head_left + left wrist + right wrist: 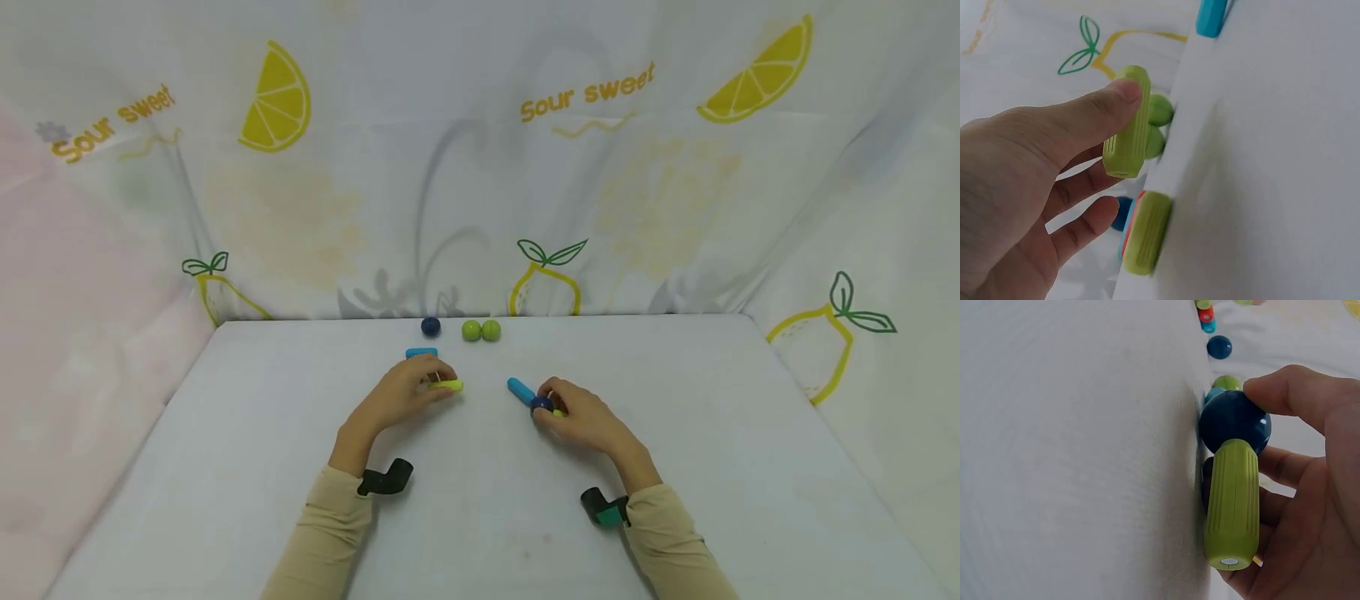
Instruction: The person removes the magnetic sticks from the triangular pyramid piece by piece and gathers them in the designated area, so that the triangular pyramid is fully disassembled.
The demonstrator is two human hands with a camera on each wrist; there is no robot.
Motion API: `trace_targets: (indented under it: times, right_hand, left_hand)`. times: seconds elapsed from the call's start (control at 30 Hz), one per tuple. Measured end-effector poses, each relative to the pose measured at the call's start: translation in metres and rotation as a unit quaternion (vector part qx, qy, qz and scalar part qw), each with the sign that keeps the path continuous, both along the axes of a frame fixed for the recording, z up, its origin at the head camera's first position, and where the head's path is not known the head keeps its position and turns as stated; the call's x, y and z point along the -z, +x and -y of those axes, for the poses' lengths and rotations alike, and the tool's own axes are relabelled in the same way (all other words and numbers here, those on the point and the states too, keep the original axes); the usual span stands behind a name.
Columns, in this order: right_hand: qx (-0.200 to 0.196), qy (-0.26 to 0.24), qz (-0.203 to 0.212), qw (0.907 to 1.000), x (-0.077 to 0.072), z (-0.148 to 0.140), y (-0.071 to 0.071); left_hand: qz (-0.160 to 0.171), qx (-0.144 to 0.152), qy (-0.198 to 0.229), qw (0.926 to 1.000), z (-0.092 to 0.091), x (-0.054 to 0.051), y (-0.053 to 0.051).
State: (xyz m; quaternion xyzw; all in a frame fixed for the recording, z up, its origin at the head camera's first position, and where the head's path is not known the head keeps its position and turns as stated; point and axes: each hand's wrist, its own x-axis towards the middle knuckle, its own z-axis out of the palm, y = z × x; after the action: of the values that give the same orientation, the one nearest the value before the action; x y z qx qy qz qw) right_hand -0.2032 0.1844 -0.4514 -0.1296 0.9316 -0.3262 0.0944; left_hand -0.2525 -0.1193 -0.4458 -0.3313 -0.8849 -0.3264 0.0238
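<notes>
My left hand (408, 389) pinches a yellow-green ribbed rod (1127, 125) between thumb and fingers, just above the table. Under and behind that hand more rods lie side by side: a green rod (1149, 234), a red one mostly hidden, and a light blue rod (422, 352). My right hand (583, 415) holds a dark blue ball (1235, 422), thumb on its top side. A green ribbed rod (1232, 509) meets the ball on the near side. On the ball's far side a light blue rod (521, 389) points away to the upper left.
At the table's back edge sit another dark blue ball (431, 327) and two green balls (481, 331), the green ones side by side. White cloth with lemon prints (545, 287) hangs behind the white table (225, 433). Each wrist wears a black camera (388, 477).
</notes>
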Motion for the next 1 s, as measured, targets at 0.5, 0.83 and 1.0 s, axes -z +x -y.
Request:
trace_targets:
  times: [0.5, 0.83, 1.0]
  right_hand:
    - [-0.005, -0.007, -0.001, 1.0000, 0.001, -0.001, 0.001]
    - [0.000, -0.006, -0.002, 1.0000, 0.000, -0.001, 0.002]
    - [0.001, -0.007, 0.000, 1.0000, -0.001, 0.000, 0.002]
  left_hand:
    - [-0.026, -0.049, 0.003, 0.9985, 0.038, 0.006, -0.004]
    - [-0.034, -0.070, -0.033, 0.9964, 0.032, 0.012, -0.004]
    - [-0.047, -0.092, -0.057, 0.9931, 0.032, 0.012, -0.004]
